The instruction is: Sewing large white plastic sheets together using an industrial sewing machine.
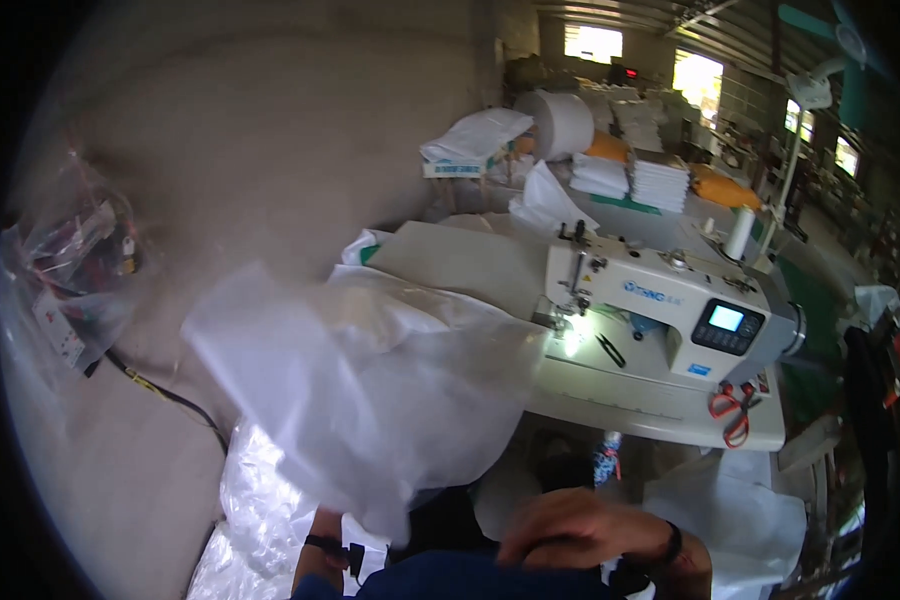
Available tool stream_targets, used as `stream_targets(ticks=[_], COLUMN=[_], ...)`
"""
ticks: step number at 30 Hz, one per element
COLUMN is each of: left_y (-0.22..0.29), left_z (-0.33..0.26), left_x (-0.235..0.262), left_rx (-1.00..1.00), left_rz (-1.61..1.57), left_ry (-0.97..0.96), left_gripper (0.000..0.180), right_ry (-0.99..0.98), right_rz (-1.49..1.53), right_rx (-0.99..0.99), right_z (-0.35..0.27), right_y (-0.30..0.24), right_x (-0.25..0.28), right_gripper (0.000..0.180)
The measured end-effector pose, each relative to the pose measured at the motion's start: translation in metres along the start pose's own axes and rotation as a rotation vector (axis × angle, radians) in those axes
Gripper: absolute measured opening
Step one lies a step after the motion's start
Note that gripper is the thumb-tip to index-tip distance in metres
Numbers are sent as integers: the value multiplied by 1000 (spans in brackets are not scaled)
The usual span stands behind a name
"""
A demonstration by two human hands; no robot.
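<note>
A large white sheet [370,400], thin and slightly see-through, billows in front of me, its left part smeared by motion. Its right edge reaches the needle area of a white sewing machine [660,290] with a lit lamp. My left wrist [327,525], wearing a black band, comes up beneath the sheet's lower edge; the sheet hides the left hand itself. Close to my body, right of the sheet, is my right hand [580,525], knuckles up. Motion blurs its bent fingers, and nothing held shows. Black thread snips [611,350] and red-handled scissors [734,412] lie on the machine table [660,410].
Crumpled clear plastic [260,490] lies on the floor at lower left, near a black cable [170,395]. More white sheeting [730,510] hangs below the table at right. Behind the machine are a big white roll [562,125] and folded stacks [660,183].
</note>
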State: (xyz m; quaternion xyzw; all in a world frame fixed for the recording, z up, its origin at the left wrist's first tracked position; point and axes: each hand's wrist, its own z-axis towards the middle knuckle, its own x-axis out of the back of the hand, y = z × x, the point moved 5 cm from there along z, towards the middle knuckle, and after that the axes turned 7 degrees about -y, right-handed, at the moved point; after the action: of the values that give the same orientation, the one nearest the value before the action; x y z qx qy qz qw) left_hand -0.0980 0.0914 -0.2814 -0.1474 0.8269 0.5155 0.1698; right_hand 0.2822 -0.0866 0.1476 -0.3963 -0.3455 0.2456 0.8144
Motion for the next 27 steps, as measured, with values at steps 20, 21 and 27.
stream_targets(ticks=[20,21,27], left_y=[99,97,97], left_z=[-36,-37,-23], left_x=[-120,-119,-62], left_rx=[-339,-341,-515], left_rz=[1662,1641,1377], left_ry=[448,426,441], left_gripper=[36,37,46], right_ry=[-499,-498,-501], right_rz=[1171,1173,1025], right_rx=[245,247,201], right_z=[95,96,101], right_y=[-74,-72,-68], right_x=[-60,-63,-56], right_gripper=[60,60,56])
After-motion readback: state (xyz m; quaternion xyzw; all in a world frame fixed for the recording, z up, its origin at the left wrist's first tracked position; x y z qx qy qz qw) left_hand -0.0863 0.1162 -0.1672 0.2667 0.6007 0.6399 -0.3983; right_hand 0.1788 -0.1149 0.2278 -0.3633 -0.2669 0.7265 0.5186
